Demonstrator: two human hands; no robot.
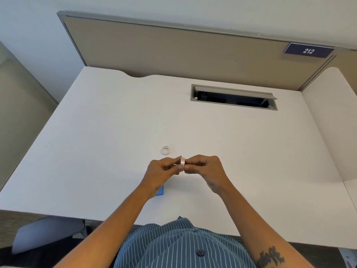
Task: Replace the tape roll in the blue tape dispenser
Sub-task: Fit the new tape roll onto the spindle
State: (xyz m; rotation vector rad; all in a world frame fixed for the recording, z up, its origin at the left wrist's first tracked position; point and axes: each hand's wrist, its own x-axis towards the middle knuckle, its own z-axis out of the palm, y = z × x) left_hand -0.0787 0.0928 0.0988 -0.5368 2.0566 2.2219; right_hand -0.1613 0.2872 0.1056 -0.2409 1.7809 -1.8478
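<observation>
**New roll in hand, dispenser waiting**

White worktop [116,132] fills the view, with a beige partition behind it and a grey cable opening set in its far part. Both hands are raised together just above the surface. The left hand [162,173] and the right hand [204,169] hold between them one whitish, translucent roll of tape [182,163], seen on its edge; the fingers [180,167] of both hands are closed narrowly on it, perhaps searching for the loose end.

One small pale empty ring [165,150] lies flat on the worktop just beyond the hands, apart from them. It looks like the used core, so I judge the old roll is already out. The blue plastic tape dispenser [160,191] is mostly hidden under the left wrist; only a corner shows. Still to do: place the roll inside it.

Count: two hands, one tape roll, one empty ring, one dispenser.
</observation>
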